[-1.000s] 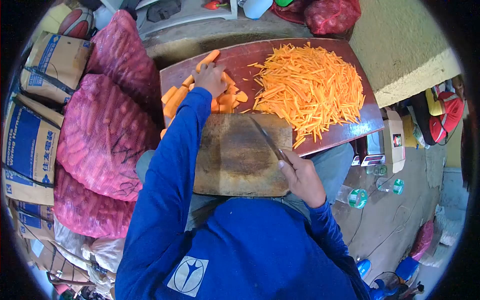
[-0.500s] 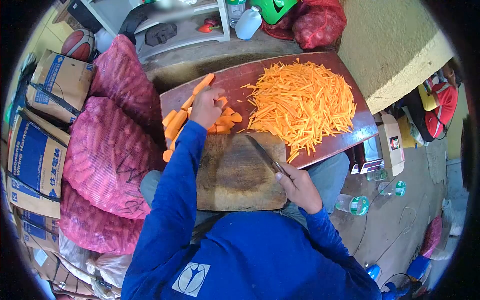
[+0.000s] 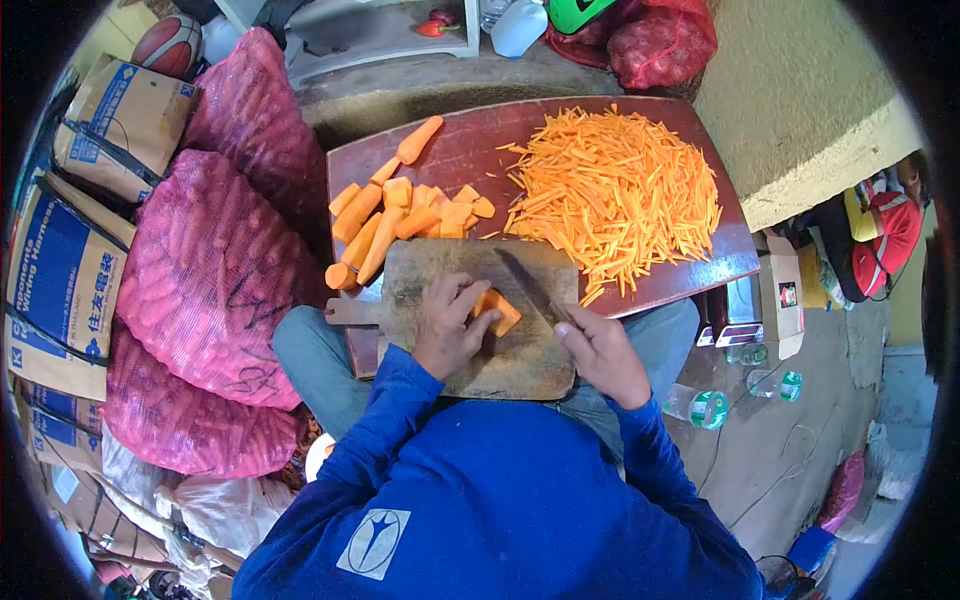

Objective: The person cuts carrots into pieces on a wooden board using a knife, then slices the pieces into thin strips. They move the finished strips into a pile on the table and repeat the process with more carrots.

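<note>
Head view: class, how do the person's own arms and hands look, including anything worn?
The left sleeve and right sleeve are long, plain blue cloth, matching the blue shirt. They end near the wrists. The left hand and right hand show no gloves.

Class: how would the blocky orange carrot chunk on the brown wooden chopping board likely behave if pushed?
The blocky orange carrot chunk is probably stiff, as its cut edges look straight. With flat-looking sides, it would likely slide across the brown wooden chopping board rather than roll.
</note>
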Tool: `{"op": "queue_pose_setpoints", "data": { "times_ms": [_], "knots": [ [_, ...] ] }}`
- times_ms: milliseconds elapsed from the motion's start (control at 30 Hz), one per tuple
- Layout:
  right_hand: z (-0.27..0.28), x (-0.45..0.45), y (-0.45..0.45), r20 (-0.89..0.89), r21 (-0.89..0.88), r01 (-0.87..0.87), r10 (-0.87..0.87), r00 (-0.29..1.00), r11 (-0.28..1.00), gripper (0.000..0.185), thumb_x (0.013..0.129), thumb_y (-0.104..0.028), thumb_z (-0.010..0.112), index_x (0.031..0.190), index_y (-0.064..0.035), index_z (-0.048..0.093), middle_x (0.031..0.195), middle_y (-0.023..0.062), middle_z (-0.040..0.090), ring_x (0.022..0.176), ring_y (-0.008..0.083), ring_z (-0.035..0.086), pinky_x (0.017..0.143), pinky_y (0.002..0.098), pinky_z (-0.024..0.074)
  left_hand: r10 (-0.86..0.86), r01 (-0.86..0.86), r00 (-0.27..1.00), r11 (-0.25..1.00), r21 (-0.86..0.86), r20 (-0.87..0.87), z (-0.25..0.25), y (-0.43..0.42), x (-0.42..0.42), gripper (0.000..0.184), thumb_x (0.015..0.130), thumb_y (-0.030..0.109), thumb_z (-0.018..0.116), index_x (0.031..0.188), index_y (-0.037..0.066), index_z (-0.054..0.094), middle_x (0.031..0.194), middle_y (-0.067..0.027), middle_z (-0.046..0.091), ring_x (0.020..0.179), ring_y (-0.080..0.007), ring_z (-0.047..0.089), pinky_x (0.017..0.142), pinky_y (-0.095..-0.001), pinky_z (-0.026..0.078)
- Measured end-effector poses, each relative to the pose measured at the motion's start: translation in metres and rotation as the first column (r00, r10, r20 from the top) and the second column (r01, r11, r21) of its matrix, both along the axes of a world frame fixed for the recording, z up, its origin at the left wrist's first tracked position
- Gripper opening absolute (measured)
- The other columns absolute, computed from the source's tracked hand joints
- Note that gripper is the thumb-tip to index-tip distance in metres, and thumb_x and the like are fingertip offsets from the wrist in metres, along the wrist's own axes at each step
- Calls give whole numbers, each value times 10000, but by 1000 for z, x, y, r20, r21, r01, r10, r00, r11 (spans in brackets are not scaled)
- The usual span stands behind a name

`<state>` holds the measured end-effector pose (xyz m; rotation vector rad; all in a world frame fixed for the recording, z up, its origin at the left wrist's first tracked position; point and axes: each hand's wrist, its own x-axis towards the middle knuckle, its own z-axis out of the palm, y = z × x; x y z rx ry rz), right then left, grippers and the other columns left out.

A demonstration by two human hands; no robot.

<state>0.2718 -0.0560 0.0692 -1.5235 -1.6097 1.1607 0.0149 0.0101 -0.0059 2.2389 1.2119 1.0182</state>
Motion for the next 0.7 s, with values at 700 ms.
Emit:
{"op": "queue_pose_setpoints", "data": {
  "times_ms": [700],
  "knots": [
    [9,-47,-9,269,-60,-207,216,939,977,390,1084,-226,604,1396,-8,519,1067,332,727,956,533,714,801,616,577,-75,127,945,981,145,-318,-4,-21,-4,304,858,165,693,1128,55,780,1158,-94,667,1121,-298,603,984,-532,412]
  ]
}}
